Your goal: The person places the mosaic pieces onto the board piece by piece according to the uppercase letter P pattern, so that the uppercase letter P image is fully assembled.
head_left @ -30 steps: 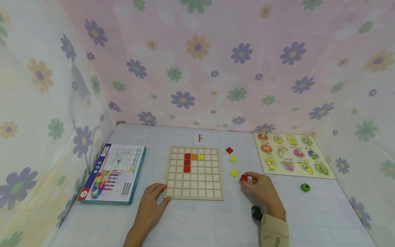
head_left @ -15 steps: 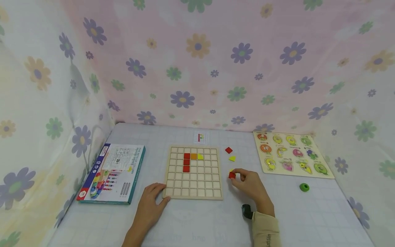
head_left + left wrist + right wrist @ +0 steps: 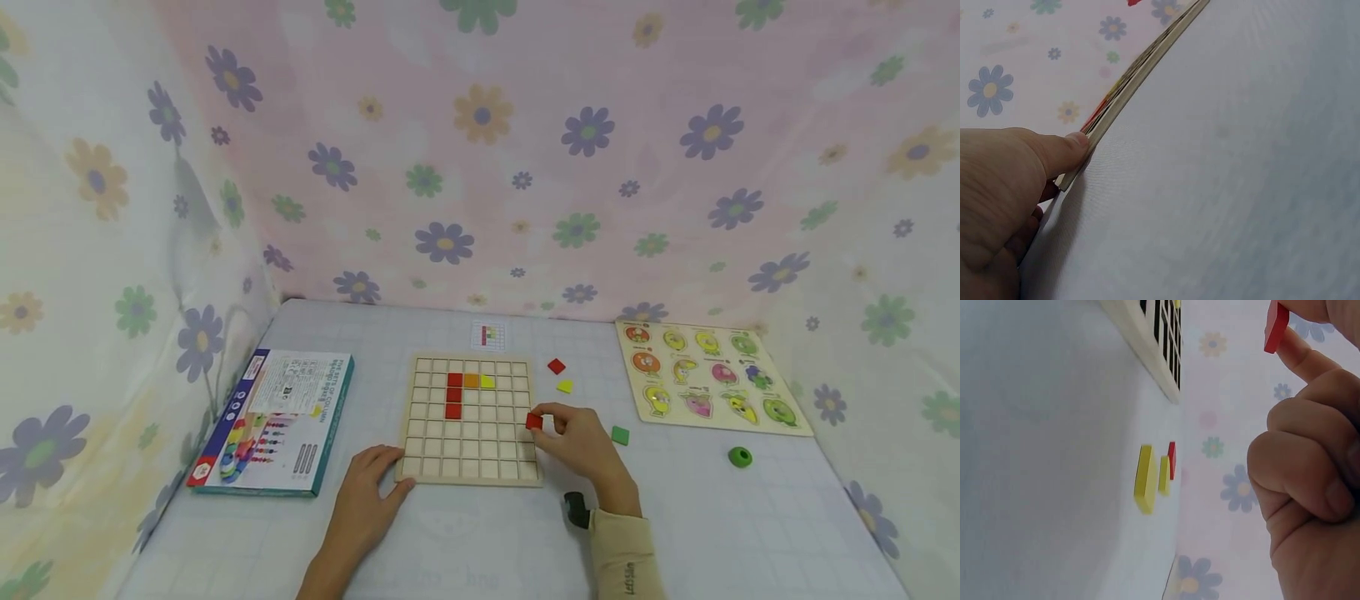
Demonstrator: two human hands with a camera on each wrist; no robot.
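Observation:
A wooden grid board [image 3: 472, 450] lies on the table, with several red, orange and yellow tiles in its upper cells. My left hand [image 3: 365, 497] holds its near-left corner between thumb and fingers; in the left wrist view the thumb [image 3: 1063, 153] presses the board's edge. Over the board's right border, my right hand [image 3: 588, 442] pinches a red square tile [image 3: 534, 422] between thumb and index finger. The tile [image 3: 1276, 326] is held off the table in the right wrist view. Right of the board lie another red tile [image 3: 556, 366] and a yellow piece [image 3: 565, 387]. A second yellow piece [image 3: 1145, 479] shows in the right wrist view.
A small pattern card [image 3: 488, 336] lies behind the board. To the left is a game box [image 3: 277, 425]; a fruit puzzle board [image 3: 712, 375] lies at the far right. A green square tile [image 3: 620, 435] and a green bead [image 3: 740, 457] lie right of my right hand.
My right hand has carried the red tile leftward to the board's right border. It now covers a yellow piece in the head view and has uncovered the green tile. My left hand stays put.

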